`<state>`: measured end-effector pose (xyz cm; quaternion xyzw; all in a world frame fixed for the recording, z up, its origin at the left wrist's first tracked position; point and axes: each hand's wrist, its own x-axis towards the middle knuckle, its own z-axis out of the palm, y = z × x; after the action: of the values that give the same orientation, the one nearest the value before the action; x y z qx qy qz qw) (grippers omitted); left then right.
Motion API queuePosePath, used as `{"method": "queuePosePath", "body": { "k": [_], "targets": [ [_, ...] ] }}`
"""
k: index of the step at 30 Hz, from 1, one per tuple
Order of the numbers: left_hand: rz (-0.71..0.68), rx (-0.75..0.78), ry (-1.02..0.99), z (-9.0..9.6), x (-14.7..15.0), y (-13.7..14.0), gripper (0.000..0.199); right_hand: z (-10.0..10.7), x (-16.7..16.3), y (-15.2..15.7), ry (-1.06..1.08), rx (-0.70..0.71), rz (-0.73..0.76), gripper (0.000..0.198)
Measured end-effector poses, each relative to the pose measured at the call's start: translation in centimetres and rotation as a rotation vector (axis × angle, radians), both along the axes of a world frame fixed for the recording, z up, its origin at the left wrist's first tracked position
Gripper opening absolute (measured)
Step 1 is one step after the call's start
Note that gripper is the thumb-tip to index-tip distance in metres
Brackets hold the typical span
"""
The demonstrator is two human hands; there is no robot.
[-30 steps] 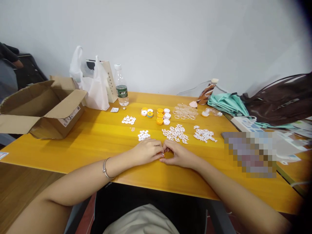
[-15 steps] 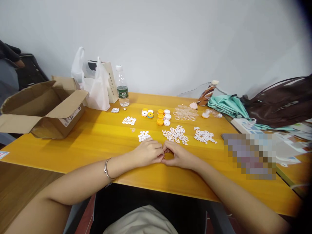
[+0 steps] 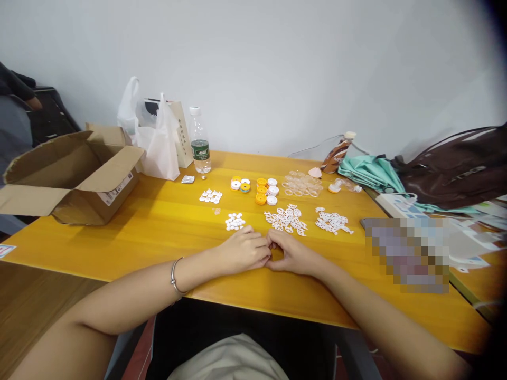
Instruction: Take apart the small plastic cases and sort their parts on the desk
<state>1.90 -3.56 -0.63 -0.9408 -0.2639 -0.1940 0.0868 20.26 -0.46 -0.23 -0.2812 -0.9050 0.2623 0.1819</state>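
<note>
My left hand [image 3: 246,251] and my right hand [image 3: 293,253] meet at the fingertips just over the table. Both are closed, fingers curled and thumbs pressed in. Whatever lies between them is hidden by the fingers. Close beyond my left hand is a pile of small white round pieces [image 3: 235,221]. White openwork leaf-shaped pieces [image 3: 285,219] lie in a heap past my right hand, with a second heap of white cut-out pieces [image 3: 333,222] to its right. Farther back stand yellow and white round caps [image 3: 261,190], beside clear plastic rings [image 3: 303,184].
An open cardboard box [image 3: 103,195] stands at the left, near a white plastic bag [image 3: 158,148] and a water bottle [image 3: 201,150]. At the back right are a brown bottle [image 3: 336,155], a teal folded cloth [image 3: 372,171] and a dark bag [image 3: 455,169]. A blurred flat object [image 3: 407,256] lies at right.
The fingertips have drawn slightly closer, narrowing the gap between my hands. The view has shifted very slightly; the pieces on the table have not visibly moved.
</note>
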Motion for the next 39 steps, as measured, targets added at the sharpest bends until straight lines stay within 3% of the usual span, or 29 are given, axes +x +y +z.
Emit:
{"method": "queuePosePath", "body": {
  "k": [4, 10, 13, 18, 25, 31, 39],
  "targets": [
    [0.008, -0.049, -0.054, 1.3, -0.9, 0.6, 0.021, 0.0, 0.1, 0.1, -0.005, -0.014, 0.023, 0.018],
    [0.357, -0.045, -0.094, 3.4, -5.3, 3.8, 0.016, 0.1, 0.2, -0.1, -0.039, -0.043, -0.002, 0.019],
    [0.439, -0.131, -0.048, 3.1, -6.6, 5.0, 0.014, 0.3, 0.2, -0.2, -0.045, -0.049, -0.009, 0.019],
    [0.434, -0.206, 0.027, 2.2, -6.4, 5.5, 0.014, 0.5, 0.1, -0.3, -0.046, -0.055, -0.02, 0.019],
    [0.326, -0.168, -0.049, 2.8, -5.5, 4.2, 0.019, 0.3, 0.2, -0.2, -0.027, -0.049, -0.007, 0.019],
    [-0.103, -0.157, 0.019, 2.6, -2.4, 1.5, 0.021, -0.1, 0.2, 0.1, -0.02, -0.01, 0.027, 0.02],
    [-0.115, 0.041, 0.091, 1.8, -1.7, 1.3, 0.024, -0.3, 0.2, 0.2, -0.018, 0.002, 0.041, 0.021]
  ]
}}
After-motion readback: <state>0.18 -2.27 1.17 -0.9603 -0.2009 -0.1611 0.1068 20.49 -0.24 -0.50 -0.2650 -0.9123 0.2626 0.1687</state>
